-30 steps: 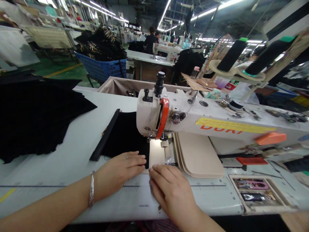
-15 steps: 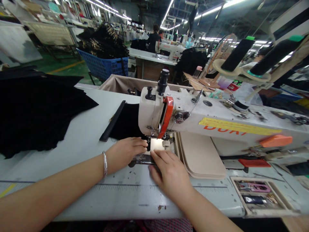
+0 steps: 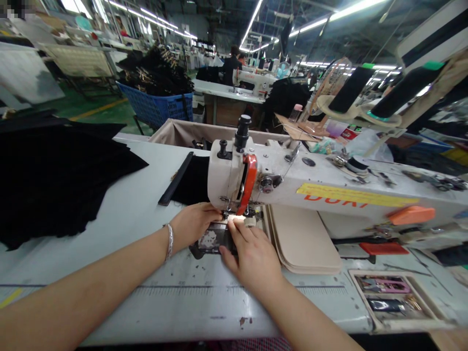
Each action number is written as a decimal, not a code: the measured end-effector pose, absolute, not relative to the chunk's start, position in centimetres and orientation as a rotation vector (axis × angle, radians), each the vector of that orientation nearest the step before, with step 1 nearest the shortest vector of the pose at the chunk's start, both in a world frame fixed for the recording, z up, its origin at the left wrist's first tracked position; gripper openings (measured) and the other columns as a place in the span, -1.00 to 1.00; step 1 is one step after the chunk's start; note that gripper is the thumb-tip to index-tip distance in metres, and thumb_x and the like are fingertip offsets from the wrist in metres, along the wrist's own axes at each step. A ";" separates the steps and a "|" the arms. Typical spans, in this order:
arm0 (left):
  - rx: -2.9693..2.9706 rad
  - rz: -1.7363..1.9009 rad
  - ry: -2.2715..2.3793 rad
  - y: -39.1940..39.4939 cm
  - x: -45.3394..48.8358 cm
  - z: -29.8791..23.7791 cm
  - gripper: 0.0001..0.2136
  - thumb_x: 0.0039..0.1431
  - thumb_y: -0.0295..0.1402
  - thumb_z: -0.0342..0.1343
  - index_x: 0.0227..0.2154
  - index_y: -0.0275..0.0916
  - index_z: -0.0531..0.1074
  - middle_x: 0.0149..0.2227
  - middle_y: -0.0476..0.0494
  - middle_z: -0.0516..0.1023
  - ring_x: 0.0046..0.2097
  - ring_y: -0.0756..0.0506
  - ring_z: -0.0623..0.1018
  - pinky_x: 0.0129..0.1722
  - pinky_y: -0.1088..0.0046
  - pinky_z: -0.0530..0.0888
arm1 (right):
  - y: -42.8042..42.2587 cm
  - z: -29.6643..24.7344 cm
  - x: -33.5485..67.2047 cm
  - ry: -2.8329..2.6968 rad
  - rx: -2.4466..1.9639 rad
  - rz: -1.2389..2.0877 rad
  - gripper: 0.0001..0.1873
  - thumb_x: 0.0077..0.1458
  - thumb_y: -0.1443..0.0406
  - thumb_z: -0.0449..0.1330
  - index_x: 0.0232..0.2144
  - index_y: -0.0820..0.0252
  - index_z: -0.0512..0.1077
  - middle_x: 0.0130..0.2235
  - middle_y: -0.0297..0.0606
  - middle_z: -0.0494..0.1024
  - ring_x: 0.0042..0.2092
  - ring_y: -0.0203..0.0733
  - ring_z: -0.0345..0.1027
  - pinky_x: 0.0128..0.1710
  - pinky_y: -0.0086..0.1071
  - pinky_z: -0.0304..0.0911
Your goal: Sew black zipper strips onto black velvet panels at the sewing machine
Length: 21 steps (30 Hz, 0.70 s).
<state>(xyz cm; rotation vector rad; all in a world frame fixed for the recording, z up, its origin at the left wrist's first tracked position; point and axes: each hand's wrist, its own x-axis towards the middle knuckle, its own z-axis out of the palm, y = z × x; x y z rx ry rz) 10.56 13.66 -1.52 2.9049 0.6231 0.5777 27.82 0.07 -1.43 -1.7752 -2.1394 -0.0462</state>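
- The pale worktable [image 3: 175, 312] is taken as the clock face, the needle as its centre, twelve lying away from the person.
- The sewing machine [image 3: 288, 170] is noted running from the centre to three o'clock; the view of the needle area is partly blocked by its head.
- A heap of black cloth [image 3: 62, 175] is spread at nine to ten.
- A blue basket [image 3: 157, 100], piled with black pieces, is seen beyond the table at eleven.
- The black workpiece [image 3: 193, 180] is laid flat at ten, its inner end hidden behind the head.
- Beige panels [image 3: 303, 239] are stacked at three, partly under the machine arm.
- The right hand [image 3: 256, 253] is placed at five, unclenched, fingertips laid beside the needle.
- The left hand [image 3: 193, 225] is set at eight to nine, fingers extended against the workpiece's near edge; whether anything is pinched cannot be told.
- Black thread cones [image 3: 351, 90] are mounted at two.
- A small tray [image 3: 409, 321] holding snips is sited at four.
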 end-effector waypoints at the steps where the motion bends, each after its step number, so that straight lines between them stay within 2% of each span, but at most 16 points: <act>1: 2.908 0.583 0.622 13.6 10.6 -1.5 -0.74 0.21 -0.63 -0.02 -0.25 -0.25 0.54 -0.13 -0.12 0.61 -0.06 -0.08 0.56 0.04 0.38 0.48 | 0.0 -1.4 27.8 -2.137 -1.778 -0.046 -0.44 0.24 0.11 0.13 0.18 0.34 0.29 0.08 -0.03 0.43 0.03 0.05 0.29 0.08 -0.08 0.25; 15: 2.865 0.604 0.632 13.9 10.7 -1.7 -0.72 0.23 -0.62 -0.05 -0.23 -0.23 0.54 -0.13 -0.11 0.60 -0.05 -0.08 0.55 0.03 0.37 0.49 | 0.0 -1.5 27.5 -2.108 -1.783 -0.081 -0.45 0.26 0.12 0.11 0.18 0.36 0.29 0.11 -0.03 0.41 0.09 0.06 0.24 0.12 -0.10 0.22; 21: 2.827 0.620 0.630 14.0 10.5 -2.4 -0.74 0.18 -0.65 0.02 -0.28 -0.23 0.55 -0.14 -0.13 0.60 -0.05 -0.09 0.55 0.03 0.38 0.49 | -0.1 -1.7 27.4 -2.095 -1.776 -0.043 -0.45 0.25 0.14 0.11 0.20 0.32 0.28 0.10 -0.05 0.41 0.11 0.07 0.22 0.16 -0.08 0.19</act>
